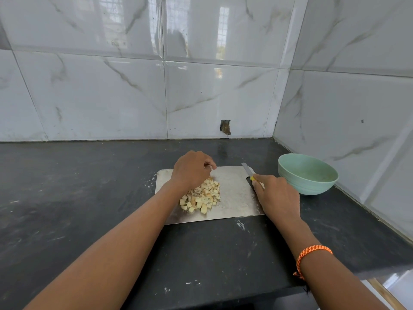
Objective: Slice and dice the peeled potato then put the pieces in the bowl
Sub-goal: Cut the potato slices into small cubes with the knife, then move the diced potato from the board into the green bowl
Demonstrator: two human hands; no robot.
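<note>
The potato [201, 196] lies diced on the board [234, 193]; the bowl [308, 173] looks empty; the left hand [192, 171] curls over the pile, whether pinching any I cannot tell; the right hand [276, 195] grips the knife [248, 170].

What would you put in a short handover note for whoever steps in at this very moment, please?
Left hand: fingers curled over the far end of the diced potato pile; whether it holds any pieces cannot be told.
Right hand: grips the knife, blade lying along the right edge of the steel cutting board.
Green bowl: on the counter just right of the board, no pieces visible inside.
Done: potato is diced.
Left: move the pieces into the bowl.
</note>
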